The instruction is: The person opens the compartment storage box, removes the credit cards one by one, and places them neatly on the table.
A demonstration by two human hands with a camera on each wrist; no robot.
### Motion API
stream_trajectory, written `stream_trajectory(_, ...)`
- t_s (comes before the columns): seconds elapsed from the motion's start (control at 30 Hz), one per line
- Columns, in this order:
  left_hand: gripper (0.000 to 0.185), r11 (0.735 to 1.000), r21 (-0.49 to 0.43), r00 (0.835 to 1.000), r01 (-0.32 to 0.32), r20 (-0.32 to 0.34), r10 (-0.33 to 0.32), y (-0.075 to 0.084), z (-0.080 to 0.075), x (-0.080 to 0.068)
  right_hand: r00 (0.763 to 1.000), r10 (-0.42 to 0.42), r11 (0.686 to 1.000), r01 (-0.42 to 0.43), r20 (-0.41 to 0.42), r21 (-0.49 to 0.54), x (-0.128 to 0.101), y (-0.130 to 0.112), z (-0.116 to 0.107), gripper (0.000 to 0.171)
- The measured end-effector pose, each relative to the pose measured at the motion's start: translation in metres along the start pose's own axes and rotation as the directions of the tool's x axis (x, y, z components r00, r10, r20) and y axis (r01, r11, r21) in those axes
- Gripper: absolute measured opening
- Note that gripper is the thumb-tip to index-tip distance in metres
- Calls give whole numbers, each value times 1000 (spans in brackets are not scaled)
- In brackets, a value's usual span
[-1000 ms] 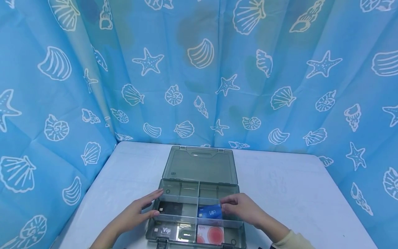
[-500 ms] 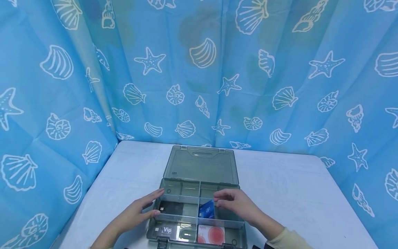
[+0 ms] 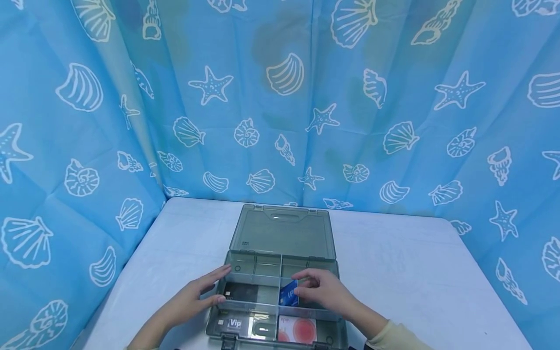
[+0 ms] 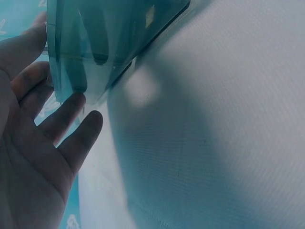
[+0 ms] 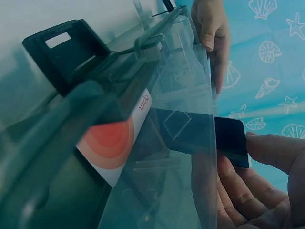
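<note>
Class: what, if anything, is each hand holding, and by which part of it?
The right hand pinches the blue card by one short end. The left hand holds nothing, resting against the box.

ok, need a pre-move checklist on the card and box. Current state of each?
1. Lid open: ok, folded back behind the box.
2. Blue card held: ok, pinched between thumb and fingers of the right grip.
3. Blue card lying flat: not ok, it is tilted.
4. Left grip at the box: ok, fingers at its left side.
5. Red-and-white card inside the front right compartment: ok.
6. Blue card's lower edge touching the floor beneath: cannot tell.
</note>
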State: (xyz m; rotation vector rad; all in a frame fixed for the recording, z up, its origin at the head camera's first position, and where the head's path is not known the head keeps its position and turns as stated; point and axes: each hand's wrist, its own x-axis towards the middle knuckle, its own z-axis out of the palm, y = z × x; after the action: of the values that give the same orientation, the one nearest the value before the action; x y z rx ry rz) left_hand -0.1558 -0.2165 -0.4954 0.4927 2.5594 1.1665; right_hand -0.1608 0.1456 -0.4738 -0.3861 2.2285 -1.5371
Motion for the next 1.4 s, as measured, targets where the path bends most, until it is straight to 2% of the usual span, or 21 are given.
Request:
stream_trajectory(0.3,71,1000,-6,1000,2,1,-2,-3,1,1,1000,14,1000,-14,4,-6,0,0,0,38)
stream_trajectory(0.67,72,1000,-4,1000,13,0,-13,-5,3,2,998,50,999,-50,-41,-16,-9,1,-5,35)
stream_trajectory(1.4,71,1000,-3,1000,3,1,-3,-7,3,2,992,7,1000,-4,-129,28,-28,12,-39,35)
